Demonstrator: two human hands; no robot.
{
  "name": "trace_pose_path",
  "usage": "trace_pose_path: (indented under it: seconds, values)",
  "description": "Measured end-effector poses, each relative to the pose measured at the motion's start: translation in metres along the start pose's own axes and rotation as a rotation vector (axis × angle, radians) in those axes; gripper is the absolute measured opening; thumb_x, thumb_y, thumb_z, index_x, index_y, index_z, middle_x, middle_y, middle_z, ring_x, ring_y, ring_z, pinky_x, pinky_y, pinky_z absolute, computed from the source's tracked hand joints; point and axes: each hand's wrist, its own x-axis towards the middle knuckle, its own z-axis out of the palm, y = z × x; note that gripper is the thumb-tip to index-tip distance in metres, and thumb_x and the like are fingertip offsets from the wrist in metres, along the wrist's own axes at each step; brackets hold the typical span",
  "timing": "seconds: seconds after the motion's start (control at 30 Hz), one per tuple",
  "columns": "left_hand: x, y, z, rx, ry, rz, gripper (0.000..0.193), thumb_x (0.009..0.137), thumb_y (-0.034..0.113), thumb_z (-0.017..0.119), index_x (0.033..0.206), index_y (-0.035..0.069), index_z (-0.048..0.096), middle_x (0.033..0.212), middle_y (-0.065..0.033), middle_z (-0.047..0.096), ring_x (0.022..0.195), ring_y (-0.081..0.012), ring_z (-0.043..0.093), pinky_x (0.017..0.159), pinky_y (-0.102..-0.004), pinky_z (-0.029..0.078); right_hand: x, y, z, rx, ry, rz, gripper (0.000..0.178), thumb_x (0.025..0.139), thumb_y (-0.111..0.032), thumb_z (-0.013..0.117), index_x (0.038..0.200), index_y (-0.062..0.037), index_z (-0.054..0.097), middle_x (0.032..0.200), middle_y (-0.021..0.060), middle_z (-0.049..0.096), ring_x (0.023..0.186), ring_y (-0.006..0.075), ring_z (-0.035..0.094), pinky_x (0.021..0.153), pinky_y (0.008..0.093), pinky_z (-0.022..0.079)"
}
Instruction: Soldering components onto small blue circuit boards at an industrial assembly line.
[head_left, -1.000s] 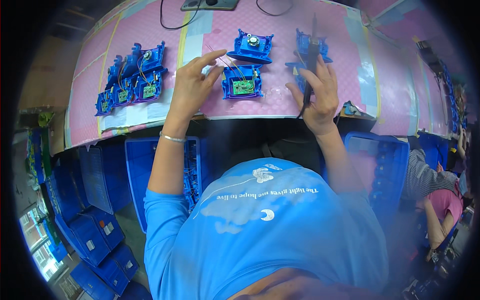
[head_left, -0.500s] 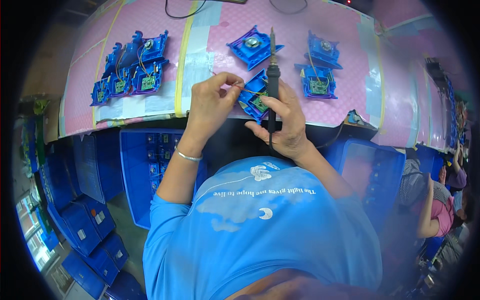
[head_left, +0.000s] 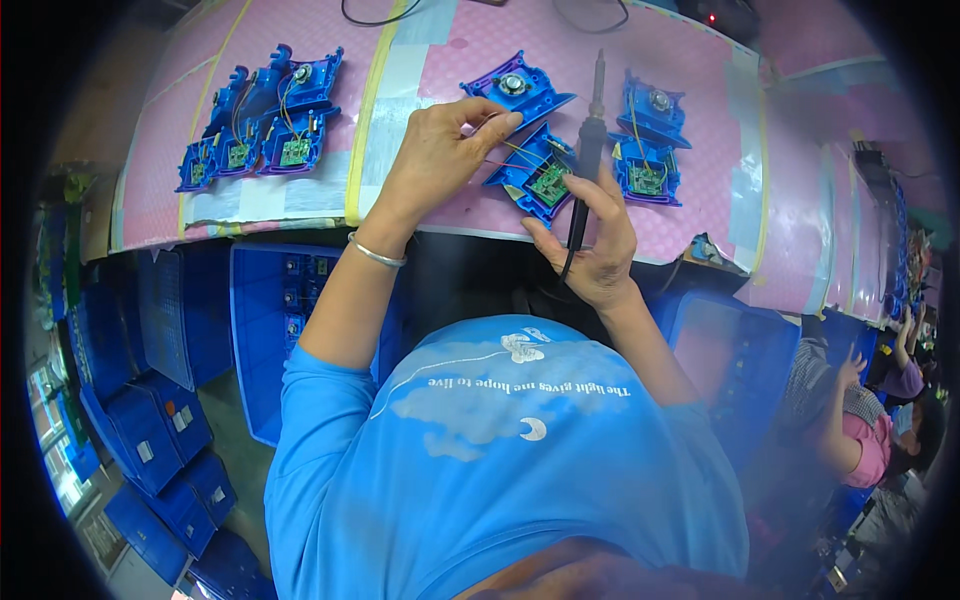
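Observation:
My right hand holds a black-handled soldering iron upright, its metal tip pointing away from me. Its thumb and fingers are also close to the near blue housing half, which carries a green circuit board with thin wires. My left hand is closed, thumb and forefinger pinched at the lower left edge of the far blue housing half. A round silver speaker sits in that far half. Thin red and yellow wires run between the two halves, below my left fingertips.
Several opened blue housings with boards and wires lie to the left on the pink table mat. Another opened housing lies right of the iron. Blue bins stand below the table edge. Other people sit far right.
My left hand has gone from the wire end to the far housing half's edge. The near half has shifted right and turned slightly. The soldering iron has moved right and leans more.

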Motion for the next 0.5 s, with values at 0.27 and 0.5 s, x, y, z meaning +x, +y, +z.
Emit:
trace_pose_path:
  seconds: [0.27,0.5]
  values:
    - [-0.060,0.006,-0.008,-0.133,-0.012,-0.121,0.027,0.098,0.020,0.073,0.114,-0.001,0.078,0.080,-0.0006,0.067,0.066,-0.0060,0.054,0.057,-0.0239,0.041,-0.013,0.000,-0.005,0.198,0.000,-0.001,0.071,0.071,-0.022,0.097,0.127,-0.0063,0.057,0.129,0.0274,0.064,0.118,0.0412,0.066,0.098,0.0471,0.054]
    - [-0.092,0.015,-0.039,-0.919,0.077,-0.220,0.039,0.102,0.004,0.056,0.137,-0.008,0.063,0.096,0.0004,0.051,0.074,-0.0054,0.038,0.063,-0.0234,0.034,0.013,-0.012,-0.010,0.146,0.022,-0.075,0.060,0.078,-0.014,0.092,0.126,-0.0049,0.057,0.130,0.0282,0.065,0.122,0.0399,0.066,0.096,0.0464,0.056]
